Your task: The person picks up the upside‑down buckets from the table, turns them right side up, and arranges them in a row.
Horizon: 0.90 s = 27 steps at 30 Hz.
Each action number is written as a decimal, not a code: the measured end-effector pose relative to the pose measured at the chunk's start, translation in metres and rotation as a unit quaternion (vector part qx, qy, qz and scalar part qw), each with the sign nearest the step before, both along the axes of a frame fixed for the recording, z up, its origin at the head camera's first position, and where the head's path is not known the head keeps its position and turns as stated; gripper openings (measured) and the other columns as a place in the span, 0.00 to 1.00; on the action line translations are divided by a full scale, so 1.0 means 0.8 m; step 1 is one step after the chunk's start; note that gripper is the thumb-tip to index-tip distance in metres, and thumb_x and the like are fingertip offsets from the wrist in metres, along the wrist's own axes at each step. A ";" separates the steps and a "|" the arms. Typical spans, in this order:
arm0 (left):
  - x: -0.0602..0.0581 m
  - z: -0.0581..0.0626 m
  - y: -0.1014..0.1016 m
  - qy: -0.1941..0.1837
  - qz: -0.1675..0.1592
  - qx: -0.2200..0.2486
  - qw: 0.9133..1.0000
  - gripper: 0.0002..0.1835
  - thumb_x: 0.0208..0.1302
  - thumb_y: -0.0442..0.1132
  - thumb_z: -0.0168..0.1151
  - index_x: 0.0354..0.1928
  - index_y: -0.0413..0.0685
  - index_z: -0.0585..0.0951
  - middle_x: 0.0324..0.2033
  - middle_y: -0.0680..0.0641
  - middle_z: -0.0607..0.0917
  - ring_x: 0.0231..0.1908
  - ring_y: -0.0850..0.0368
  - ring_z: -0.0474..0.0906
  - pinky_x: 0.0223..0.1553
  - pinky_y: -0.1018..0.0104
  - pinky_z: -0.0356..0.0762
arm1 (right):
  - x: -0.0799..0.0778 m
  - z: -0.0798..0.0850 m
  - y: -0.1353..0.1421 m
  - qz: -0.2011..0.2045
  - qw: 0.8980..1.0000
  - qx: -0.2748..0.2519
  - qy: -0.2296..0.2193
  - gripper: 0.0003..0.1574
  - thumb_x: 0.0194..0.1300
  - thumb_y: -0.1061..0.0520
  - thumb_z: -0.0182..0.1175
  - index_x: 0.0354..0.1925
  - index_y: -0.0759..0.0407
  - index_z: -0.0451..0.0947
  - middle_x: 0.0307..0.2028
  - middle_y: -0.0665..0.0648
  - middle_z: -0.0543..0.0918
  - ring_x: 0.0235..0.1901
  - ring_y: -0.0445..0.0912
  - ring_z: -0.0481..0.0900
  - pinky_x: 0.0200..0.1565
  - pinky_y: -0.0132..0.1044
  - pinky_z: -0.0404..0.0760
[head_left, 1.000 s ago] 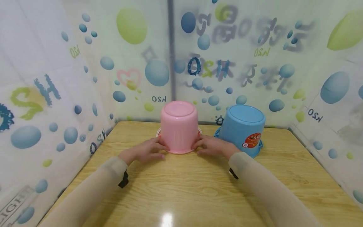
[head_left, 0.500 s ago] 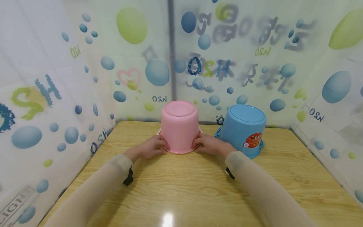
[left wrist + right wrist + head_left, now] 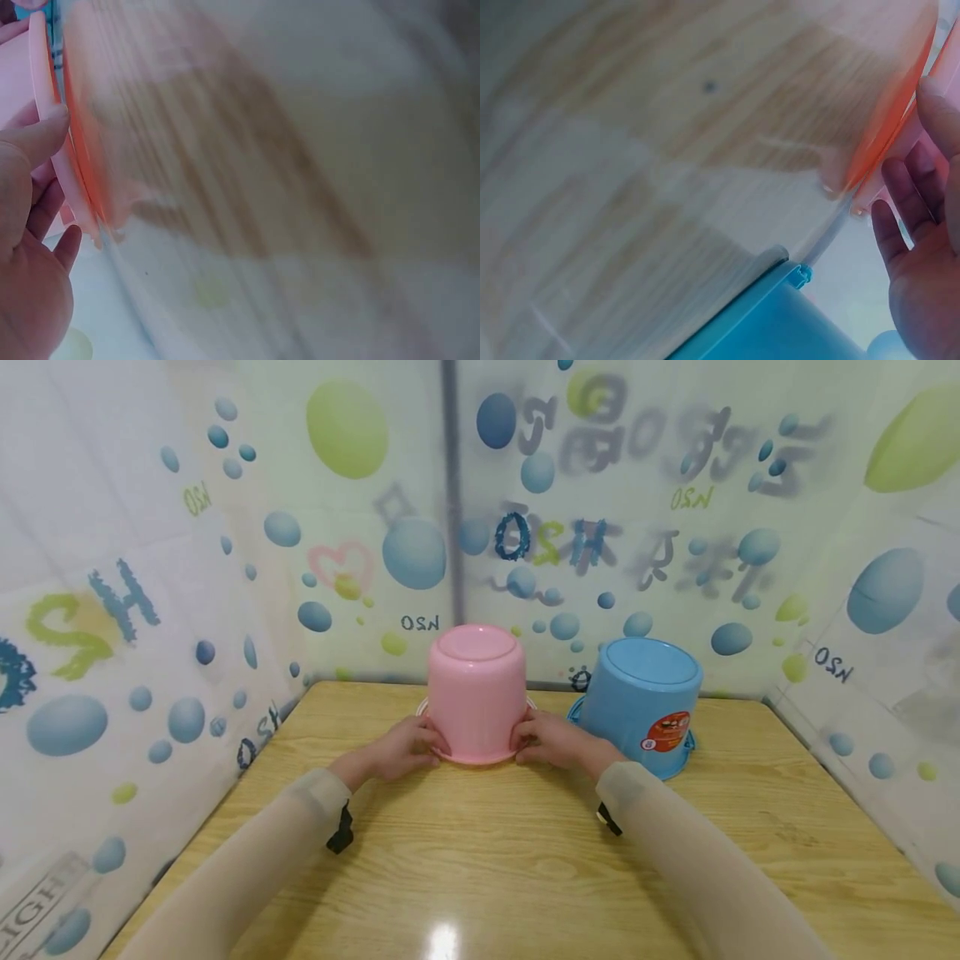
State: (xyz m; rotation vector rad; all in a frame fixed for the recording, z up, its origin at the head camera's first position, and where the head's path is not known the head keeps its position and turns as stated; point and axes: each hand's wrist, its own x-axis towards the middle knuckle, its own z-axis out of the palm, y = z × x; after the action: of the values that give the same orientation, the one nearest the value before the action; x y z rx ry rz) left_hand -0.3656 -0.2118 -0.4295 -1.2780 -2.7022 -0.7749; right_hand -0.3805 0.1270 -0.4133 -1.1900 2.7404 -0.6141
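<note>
A pink bucket (image 3: pixel 477 697) stands upside down on the wooden table (image 3: pixel 480 852), its base facing up. My left hand (image 3: pixel 399 750) grips its rim at the left, and my right hand (image 3: pixel 557 743) grips the rim at the right. In the left wrist view the left thumb lies over the pink rim (image 3: pixel 46 82), while the other fingers are against the wall behind it. The right wrist view has the right hand (image 3: pixel 930 277) at the opposite side, thumb on the rim and fingers curled toward the wall. The bucket's inside is hidden.
An upturned blue bucket (image 3: pixel 637 693) with a red oval label (image 3: pixel 666 732) stands just right of the pink one, close to my right forearm. Patterned curtains (image 3: pixel 360 493) close off the table's back and both sides.
My left hand has moved in and its fingers have closed round the rim; the right hand's fingers have tightened too. The pink bucket appears very slightly raised. The blue bucket has stayed put.
</note>
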 end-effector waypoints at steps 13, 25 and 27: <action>0.002 0.004 0.000 0.022 -0.003 0.070 0.997 0.11 0.62 0.26 0.69 0.41 0.50 0.88 0.45 0.50 0.84 0.52 0.51 0.78 0.60 0.46 0.73 | 0.006 0.008 0.001 -0.003 0.999 -0.031 0.034 0.04 0.71 0.50 0.64 0.43 0.47 0.81 0.51 0.48 0.77 0.50 0.44 0.74 0.55 0.42 0.78; 0.001 0.009 -0.006 0.044 0.023 0.111 0.993 0.07 0.64 0.29 0.69 0.38 0.50 0.87 0.42 0.50 0.86 0.48 0.52 0.79 0.56 0.50 0.75 | 0.010 0.015 0.002 -0.017 0.996 -0.082 0.018 0.03 0.72 0.51 0.63 0.43 0.45 0.80 0.51 0.49 0.76 0.52 0.50 0.74 0.58 0.50 0.78; 0.002 0.010 -0.008 0.042 0.031 0.119 0.992 0.07 0.64 0.30 0.69 0.39 0.50 0.87 0.44 0.49 0.84 0.50 0.51 0.76 0.57 0.51 0.72 | 0.009 0.015 0.002 -0.022 0.995 -0.100 0.007 0.02 0.72 0.52 0.63 0.43 0.45 0.80 0.52 0.51 0.72 0.53 0.53 0.73 0.58 0.55 0.78</action>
State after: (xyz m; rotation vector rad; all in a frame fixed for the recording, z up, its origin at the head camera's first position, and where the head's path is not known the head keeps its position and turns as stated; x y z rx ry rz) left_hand -0.3642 -0.2181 -0.4213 -1.1411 -2.4811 -0.9776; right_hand -0.3731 0.1288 -0.4016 -1.1779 2.7775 -0.9081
